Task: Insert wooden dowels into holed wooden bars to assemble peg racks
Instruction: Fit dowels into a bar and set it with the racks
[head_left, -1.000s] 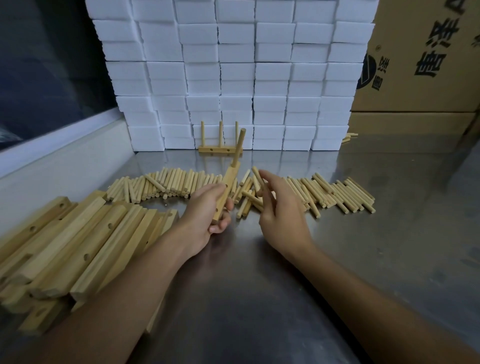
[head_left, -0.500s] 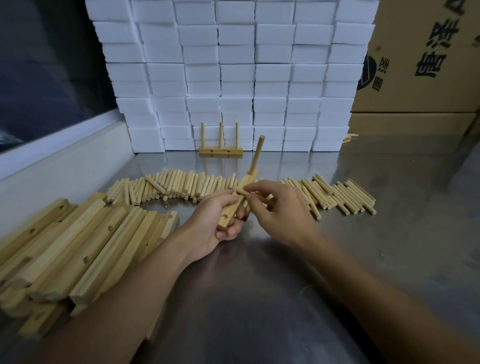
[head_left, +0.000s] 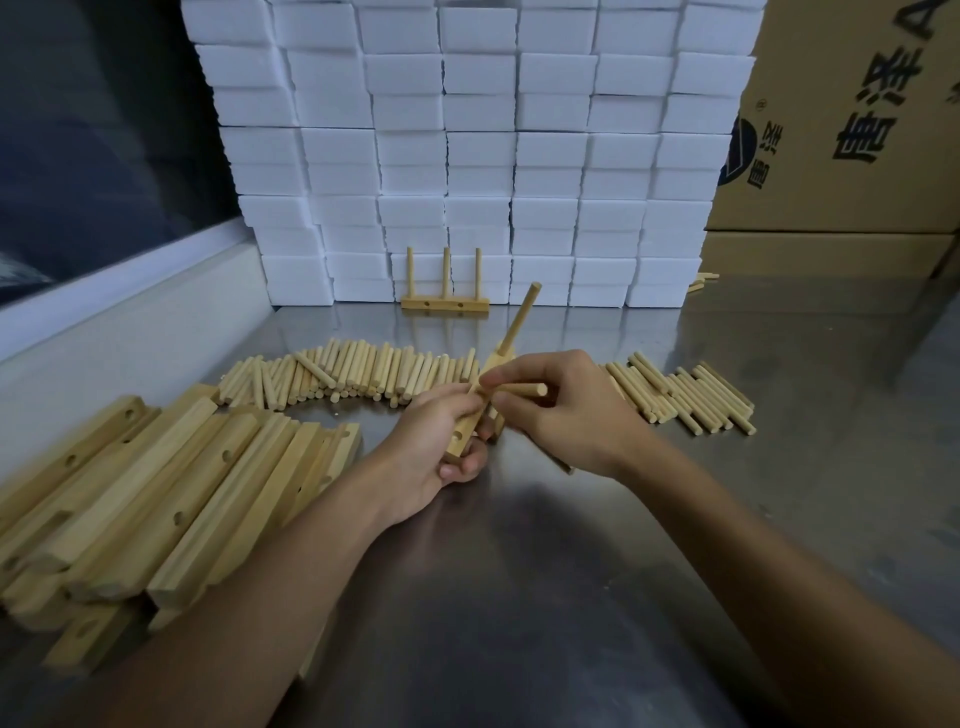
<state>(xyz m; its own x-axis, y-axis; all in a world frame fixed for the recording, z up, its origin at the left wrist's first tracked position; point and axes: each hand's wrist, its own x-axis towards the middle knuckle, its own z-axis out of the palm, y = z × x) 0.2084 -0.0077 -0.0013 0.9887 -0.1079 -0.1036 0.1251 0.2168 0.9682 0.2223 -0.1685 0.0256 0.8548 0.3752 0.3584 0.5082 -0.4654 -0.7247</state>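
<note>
Steel tabletop (head_left: 545, 597) stretches before white foam blocks (head_left: 467, 145) and cardboard boxes (head_left: 857, 114). Your left hand (head_left: 431, 447) grips a holed bar (head_left: 475, 410) with one dowel (head_left: 519, 322) standing in it; your right hand (head_left: 566, 410) pinches another dowel (head_left: 527, 389), seemingly at a hole. Loose dowels (head_left: 363, 371) lie behind, spare bars (head_left: 156, 499) to the left, and a finished rack (head_left: 445, 304) stands by the foam.

A brushed steel tabletop (head_left: 571, 597) reflects dull light. White foam blocks (head_left: 467, 145) are stacked high at its back edge, brown printed cardboard boxes (head_left: 857, 130) stand at right, and a dark window (head_left: 104, 130) runs along the left.
</note>
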